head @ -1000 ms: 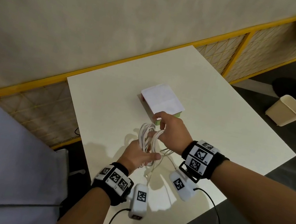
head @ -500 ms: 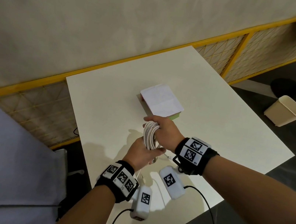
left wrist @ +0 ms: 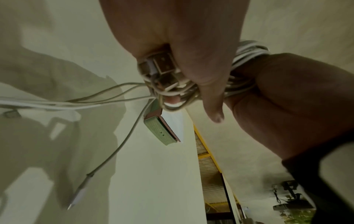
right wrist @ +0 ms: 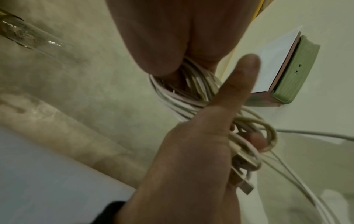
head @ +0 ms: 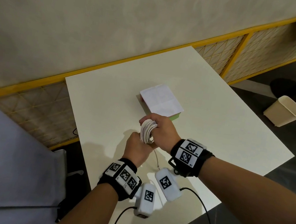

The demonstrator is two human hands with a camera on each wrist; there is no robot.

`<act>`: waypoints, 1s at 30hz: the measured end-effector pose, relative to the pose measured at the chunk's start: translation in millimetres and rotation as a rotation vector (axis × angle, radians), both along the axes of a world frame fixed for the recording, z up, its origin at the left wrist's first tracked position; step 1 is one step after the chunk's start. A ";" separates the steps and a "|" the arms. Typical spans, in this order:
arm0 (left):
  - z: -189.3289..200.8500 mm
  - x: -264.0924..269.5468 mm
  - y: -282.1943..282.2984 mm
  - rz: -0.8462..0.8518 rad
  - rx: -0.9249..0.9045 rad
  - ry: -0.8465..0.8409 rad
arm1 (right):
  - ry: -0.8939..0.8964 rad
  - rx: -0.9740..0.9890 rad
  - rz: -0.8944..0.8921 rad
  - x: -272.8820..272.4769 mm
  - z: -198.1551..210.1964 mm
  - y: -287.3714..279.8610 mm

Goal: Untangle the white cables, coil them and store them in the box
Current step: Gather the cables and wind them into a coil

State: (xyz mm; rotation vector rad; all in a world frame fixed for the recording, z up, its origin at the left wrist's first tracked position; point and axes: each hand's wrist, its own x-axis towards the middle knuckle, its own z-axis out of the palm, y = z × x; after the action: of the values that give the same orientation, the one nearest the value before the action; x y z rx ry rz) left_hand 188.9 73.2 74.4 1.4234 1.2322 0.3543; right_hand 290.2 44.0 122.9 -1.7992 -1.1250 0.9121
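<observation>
— Above the counter (head: 219,123), near its middle: what's each hand doing?
— Right hand (head: 161,131) is curled round the top of the coil (head: 146,133); left hand (head: 137,149) grips its bottom, plugs pinched under the thumb.
— So, the coiling step?
— Nearly done, I'd judge. Loose tails (left wrist: 107,98) hang toward the counter.
— Next?
— Wind those in, then open the box (head: 161,100) lying shut just beyond.

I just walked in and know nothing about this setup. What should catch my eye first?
Two hands meet over the white table, both gripping a bundle of white cables: the right hand holds the coil, the left hand its lower end. Loose cable tails hang towards the table. Just behind sits a closed box with a white lid.
</observation>
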 end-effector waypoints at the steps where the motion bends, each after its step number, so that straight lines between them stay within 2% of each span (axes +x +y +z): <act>1: -1.9 0.9 2.6 0.013 0.007 0.026 | 0.004 0.004 0.000 -1.0 0.3 0.6; 7: 10.3 -0.4 6.6 -0.087 0.039 0.165 | 0.020 0.001 0.018 -2.1 0.4 1.1; 12: 15.1 -6.8 9.3 -0.122 0.048 0.023 | 0.041 0.008 0.025 -1.5 2.4 4.5; 22: 10.1 -10.7 10.2 -0.162 0.010 -0.051 | 0.094 -0.015 0.096 1.2 10.6 9.6; 24: 9.0 -11.7 10.6 -0.105 -0.021 -0.084 | 0.106 -0.026 0.150 6.5 11.2 11.4; 27: 6.8 -17.5 13.1 0.034 -0.094 -0.198 | 0.261 -0.101 0.206 18.0 4.8 2.6; 28: 6.6 -19.5 15.3 0.092 -0.130 -0.234 | 0.268 -0.142 0.232 21.7 -1.9 -2.1; 30: 6.4 -20.9 20.6 0.197 -0.212 -0.348 | 0.155 -0.272 0.326 24.9 -19.2 -12.2</act>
State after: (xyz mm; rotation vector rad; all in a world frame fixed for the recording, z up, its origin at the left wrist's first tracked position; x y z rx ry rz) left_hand 168.0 93.7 80.8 1.0116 1.0883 0.5639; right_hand 315.1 31.8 103.7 -1.7462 -1.2630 1.4310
